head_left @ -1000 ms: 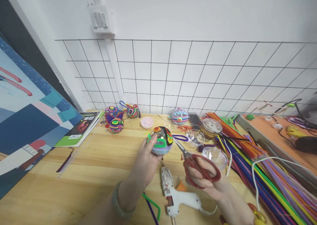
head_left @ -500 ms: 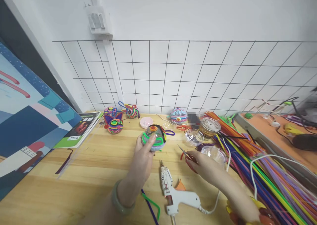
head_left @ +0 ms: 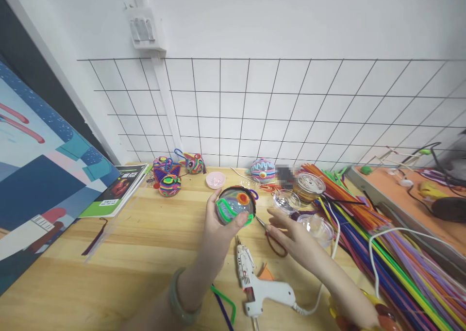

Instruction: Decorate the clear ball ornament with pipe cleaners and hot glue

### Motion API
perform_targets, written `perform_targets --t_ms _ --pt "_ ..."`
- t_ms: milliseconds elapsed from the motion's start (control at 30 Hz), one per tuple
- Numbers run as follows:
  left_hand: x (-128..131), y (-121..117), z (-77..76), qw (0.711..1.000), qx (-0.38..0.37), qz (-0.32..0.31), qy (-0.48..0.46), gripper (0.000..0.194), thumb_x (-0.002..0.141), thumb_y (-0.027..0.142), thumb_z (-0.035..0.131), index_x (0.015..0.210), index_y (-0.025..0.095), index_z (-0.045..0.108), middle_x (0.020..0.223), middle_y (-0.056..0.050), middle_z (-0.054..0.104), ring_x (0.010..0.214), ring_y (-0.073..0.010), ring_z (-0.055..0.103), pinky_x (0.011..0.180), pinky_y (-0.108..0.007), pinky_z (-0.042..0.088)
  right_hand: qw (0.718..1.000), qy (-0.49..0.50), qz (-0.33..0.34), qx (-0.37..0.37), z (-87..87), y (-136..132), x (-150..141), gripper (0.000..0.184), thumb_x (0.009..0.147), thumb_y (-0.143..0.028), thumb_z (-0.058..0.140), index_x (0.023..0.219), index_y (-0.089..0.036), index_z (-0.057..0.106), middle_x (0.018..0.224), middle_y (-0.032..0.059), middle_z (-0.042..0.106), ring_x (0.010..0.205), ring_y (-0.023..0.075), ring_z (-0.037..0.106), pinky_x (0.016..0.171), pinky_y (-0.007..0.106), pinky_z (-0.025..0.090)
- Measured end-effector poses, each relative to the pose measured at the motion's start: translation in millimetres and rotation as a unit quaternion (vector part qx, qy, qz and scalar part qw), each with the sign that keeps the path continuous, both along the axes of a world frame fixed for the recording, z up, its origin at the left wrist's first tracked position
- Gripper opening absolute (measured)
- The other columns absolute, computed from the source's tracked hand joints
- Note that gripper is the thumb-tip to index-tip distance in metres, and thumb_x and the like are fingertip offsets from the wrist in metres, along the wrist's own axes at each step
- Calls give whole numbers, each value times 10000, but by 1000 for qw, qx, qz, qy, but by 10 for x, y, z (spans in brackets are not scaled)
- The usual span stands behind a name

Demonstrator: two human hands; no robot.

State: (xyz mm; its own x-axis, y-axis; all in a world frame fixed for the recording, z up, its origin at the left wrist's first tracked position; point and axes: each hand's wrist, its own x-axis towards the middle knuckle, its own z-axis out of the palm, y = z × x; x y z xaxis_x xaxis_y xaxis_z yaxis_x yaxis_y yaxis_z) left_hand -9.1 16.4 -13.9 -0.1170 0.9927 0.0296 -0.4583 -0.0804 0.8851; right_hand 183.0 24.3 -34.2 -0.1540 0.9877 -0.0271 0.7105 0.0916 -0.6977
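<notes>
My left hand (head_left: 222, 229) is closed around a clear plastic ball (head_left: 235, 205) trimmed with pipe cleaners. A bright green strip curves along its near side, an orange-red round patch sits higher up, and dark trim runs around its edge. A purple loop (head_left: 254, 193) sticks out behind it. My right hand (head_left: 287, 231) is just to the right, with a pair of small scissors (head_left: 276, 246) at its fingers. The scissors' tip points at the ball's right edge, and one handle loop hangs below my thumb. Whether the tip touches the ball is unclear.
A white glue gun (head_left: 264, 287) lies close in front, its cord running right. Clear half-shells (head_left: 286, 201), a ribbon spool (head_left: 309, 184) and bundled pipe cleaners (head_left: 396, 268) crowd the right. Several decorated balls (head_left: 170, 185) and a pink dish (head_left: 215, 179) stand at the back.
My left hand has turned the ball, bringing the orange patch to the right and the green strip lower left. My right hand's fingers have spread, and the scissors have shifted left towards the ball.
</notes>
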Motion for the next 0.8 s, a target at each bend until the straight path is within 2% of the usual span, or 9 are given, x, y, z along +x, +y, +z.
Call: perform_targets --t_ms 33,100,167,300,400,500,633,700,800 --pt "11 -18 4 1000 6 -1 16 770 639 249 813 1290 236 400 1243 -85 582 1116 -216 586 952 -325 460 994 109 7 -22 60 -31 -16 575 902 -493 499 1371 -161 475 1186 168 663 1070 267 642 886 387 494" --pt "35 -51 8 999 17 -1 43 792 623 243 819 1289 232 389 1287 -102 547 1147 -233 570 966 -328 452 948 309 13 -78 155 -100 -53 684 844 -559 585 1412 -215 422 1255 154 622 1096 257 631 924 414 492" --pt "58 -74 1 998 27 -5 61 799 617 249 823 1281 232 380 1320 -112 516 1183 -247 547 982 -332 442 901 415 27 -123 201 -159 -91 720 801 -537 666 1419 -276 404 1331 139 563 1088 244 636 936 430 490" --pt "80 -89 -38 997 21 -37 71 804 634 307 820 1282 228 352 1301 -126 535 1187 -256 551 985 -343 442 862 476 75 -160 170 -204 -166 684 814 -439 700 1416 -340 392 1448 102 451 1069 210 640 922 421 508" --pt "76 -88 -57 995 4 -68 72 740 673 366 790 1271 208 385 1270 -136 572 1146 -258 584 971 -348 452 850 498 61 -160 129 -192 -223 643 780 -405 741 1358 -330 469 1468 84 428 1036 209 645 870 406 543" --pt "70 -92 -69 994 -5 -90 64 709 702 388 768 1291 207 418 1268 -136 594 1149 -254 588 982 -349 445 855 495 33 -148 114 -168 -255 610 743 -384 777 1297 -301 533 1327 75 560 922 188 671 794 365 570" --pt "65 -105 -79 994 -21 -106 9 595 770 443 690 1294 226 511 1392 -116 523 1301 -252 468 1043 -324 392 851 510 -3 -121 95 -113 -215 553 739 -368 785 1248 -279 589 1015 28 674 741 131 655 686 289 565" --pt "64 -108 -60 991 -38 -121 -28 562 804 509 621 1292 243 540 1432 -101 485 1322 -267 443 1032 -342 407 838 535 -11 -110 82 -81 -168 513 742 -367 783 1218 -282 612 972 23 681 736 129 643 667 270 553" --pt "63 -105 4 986 -32 -154 -50 565 838 556 545 1309 246 527 1417 -113 496 1279 -287 486 1002 -398 439 820 561 -7 -113 79 -48 -109 493 757 -369 772 1212 -269 611 1009 45 691 754 140 642 653 266 541"
